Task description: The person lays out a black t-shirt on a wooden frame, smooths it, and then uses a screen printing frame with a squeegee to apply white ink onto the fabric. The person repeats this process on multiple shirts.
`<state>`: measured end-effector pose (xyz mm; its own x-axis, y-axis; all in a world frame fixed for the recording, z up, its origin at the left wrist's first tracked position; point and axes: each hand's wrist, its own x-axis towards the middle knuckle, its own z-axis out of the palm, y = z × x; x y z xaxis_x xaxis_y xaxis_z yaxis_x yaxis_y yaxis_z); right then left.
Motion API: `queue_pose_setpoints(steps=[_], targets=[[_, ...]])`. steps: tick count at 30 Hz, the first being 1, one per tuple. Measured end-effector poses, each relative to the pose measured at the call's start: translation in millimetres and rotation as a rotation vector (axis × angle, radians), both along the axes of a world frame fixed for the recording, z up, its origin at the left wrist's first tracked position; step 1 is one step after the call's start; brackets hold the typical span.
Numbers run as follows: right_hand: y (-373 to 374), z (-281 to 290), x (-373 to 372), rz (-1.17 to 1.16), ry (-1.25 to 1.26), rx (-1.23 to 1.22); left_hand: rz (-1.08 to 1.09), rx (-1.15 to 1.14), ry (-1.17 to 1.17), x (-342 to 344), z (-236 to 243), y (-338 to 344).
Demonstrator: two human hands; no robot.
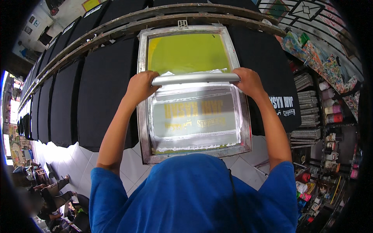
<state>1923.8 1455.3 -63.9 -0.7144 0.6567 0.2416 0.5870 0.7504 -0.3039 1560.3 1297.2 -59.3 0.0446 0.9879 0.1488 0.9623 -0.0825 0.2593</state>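
Observation:
A silver-handled squeegee (pixel 196 79) lies crosswise over a printing screen, its long handle running between my hands. My left hand (pixel 143 86) is closed around the left end, and my right hand (pixel 250 82) grips the right end. The worn metal screen frame (pixel 144 132) surrounds yellow-green mesh (pixel 186 50) at the far part. Nearer to me, the mesh is greyish with mirrored yellowish lettering. White ink (pixel 194 149) edges this area in ragged lines, also showing just around the squeegee. The squeegee's blade is largely hidden under its handle. Black fabric (pixel 260 58) lies beneath the screen.
Black garments on boards (pixel 107 89) line up leftward along a long wooden rail (pixel 116 29). A printed black garment (pixel 285 105) lies at right. Beyond it are stacked grey slabs (pixel 307 105) and shelves of ink pots (pixel 334 116). A person (pixel 54 194) sits at lower left.

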Motion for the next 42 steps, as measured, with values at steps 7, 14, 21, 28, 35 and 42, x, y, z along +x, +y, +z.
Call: queue_pose_setpoints(steps=[7,14,21,28,35,42], targets=[[19.0,-40.2,8.7,-0.016,-0.014,0.022,-0.070,-0.073,-0.039,-4.2,-33.9,43.0],[-37.4,-34.7,19.0,-0.128,-0.104,-0.051,-0.210,-0.118,-0.057,-11.0,-35.6,65.6],[-134.3,-43.7,45.9,-0.344,-0.143,-0.080,-0.430,-0.103,-0.101,10.0,-37.5,56.8],[-220.8,-51.9,59.5,-0.433,-0.192,-0.099,-0.445,-0.117,-0.025,22.2,-40.3,-6.1],[-236.1,-49.2,75.0,-0.258,0.093,0.033,-0.278,0.044,-0.025,41.4,-27.0,-96.6],[-222.0,-48.1,75.4,-0.185,0.048,-0.013,-0.168,0.052,-0.049,44.4,-28.1,-135.1]])
